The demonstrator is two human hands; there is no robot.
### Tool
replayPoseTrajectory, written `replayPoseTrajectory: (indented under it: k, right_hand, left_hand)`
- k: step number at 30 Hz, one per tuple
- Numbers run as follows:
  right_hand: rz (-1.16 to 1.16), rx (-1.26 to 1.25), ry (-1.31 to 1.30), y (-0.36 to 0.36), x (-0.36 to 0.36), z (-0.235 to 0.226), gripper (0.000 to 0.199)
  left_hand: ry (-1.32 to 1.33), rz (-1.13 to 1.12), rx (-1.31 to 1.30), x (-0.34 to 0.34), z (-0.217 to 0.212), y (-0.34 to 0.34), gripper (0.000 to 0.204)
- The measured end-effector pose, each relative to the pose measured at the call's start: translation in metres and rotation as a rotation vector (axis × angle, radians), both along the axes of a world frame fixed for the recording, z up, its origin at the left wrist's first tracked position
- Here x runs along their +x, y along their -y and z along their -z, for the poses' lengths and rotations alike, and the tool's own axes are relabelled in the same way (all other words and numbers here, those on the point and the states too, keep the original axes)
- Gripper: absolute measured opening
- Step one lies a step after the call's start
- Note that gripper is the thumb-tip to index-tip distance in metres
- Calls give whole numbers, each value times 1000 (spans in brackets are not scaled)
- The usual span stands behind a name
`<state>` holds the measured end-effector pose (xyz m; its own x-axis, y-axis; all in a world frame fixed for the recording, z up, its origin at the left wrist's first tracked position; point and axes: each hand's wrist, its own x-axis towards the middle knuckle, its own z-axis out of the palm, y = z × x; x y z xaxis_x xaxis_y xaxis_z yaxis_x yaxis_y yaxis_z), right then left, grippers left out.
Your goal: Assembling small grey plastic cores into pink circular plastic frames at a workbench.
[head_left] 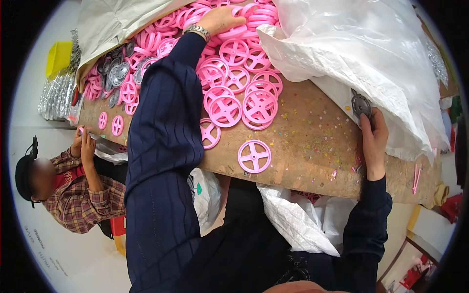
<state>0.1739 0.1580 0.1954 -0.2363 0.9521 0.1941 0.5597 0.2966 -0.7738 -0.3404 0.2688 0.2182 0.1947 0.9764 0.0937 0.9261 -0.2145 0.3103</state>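
My left hand [221, 19] reaches far across the wooden table [312, 146], fingers spread on top of a heap of pink spoked plastic wheels [234, 53]; a metal watch sits on that wrist. Whether the fingers hold a wheel is unclear. My right hand [373, 139] is at the table's right side, pinching a grey metal disc [361, 104] against the edge of a white plastic sack [361, 53]. One pink wheel [254, 156] lies alone near the front edge.
Grey metal discs [116, 73] lie among pink wheels at the far left, beside another sack [112, 24]. A seated person in a plaid shirt [80, 195] works at the left end. White bags [293, 219] hang under the table. Coloured specks litter the wood.
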Motion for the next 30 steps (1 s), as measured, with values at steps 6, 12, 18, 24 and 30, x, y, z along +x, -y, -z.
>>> replayPoseTrajectory:
  k: [6, 12, 18, 24, 30]
  right_hand:
    - [-50, 48, -99, 2, -8, -5, 14]
    - [-33, 68, -71, -4, -1, 0, 16]
    - [-49, 89, -22, -8, 1, 4, 19]
    - [-65, 172, -28, -11, 1, 9, 18]
    - [-63, 277, -57, -14, 3, 12, 22]
  left_hand:
    - [39, -66, 78, 25, -14, 50, 40]
    - [90, -150, 79, 63, -31, 80, 40]
    - [0, -85, 98, 72, -40, 99, 62]
    - [60, -132, 172, 57, -74, 133, 61]
    - [60, -205, 369, 88, -92, 250, 54]
